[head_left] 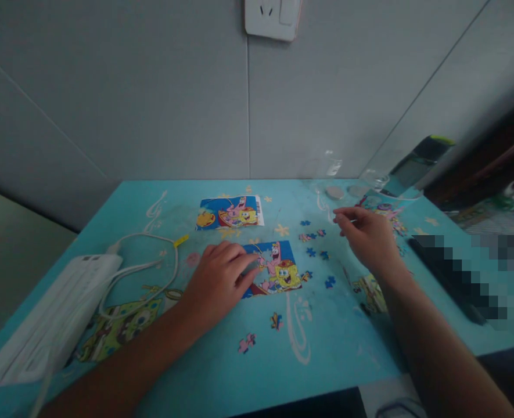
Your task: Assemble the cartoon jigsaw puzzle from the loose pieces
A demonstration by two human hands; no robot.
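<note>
A partly assembled jigsaw puzzle (285,261) with cartoon characters lies in the middle of the table. My left hand (222,273) rests over its left side, fingers loosely bent, thumb and forefinger apart; that side is partly hidden beneath it. To the right, my right hand (367,235) is raised a little above the table with thumb and fingertips pinched together. Whatever is in that pinch, if anything, cannot be made out. Between the hands are several loose puzzle pieces (311,252). Closer to me lie a pink piece (247,343) and a yellow-brown piece (276,321).
A printed picture card (230,212) lies behind the puzzle. On the left, a white power strip (51,313) trails a looped cable (177,261). Clear cups (327,168) stand at the back right, near a dark bottle-like object (422,162). A black object (446,278) lies at right.
</note>
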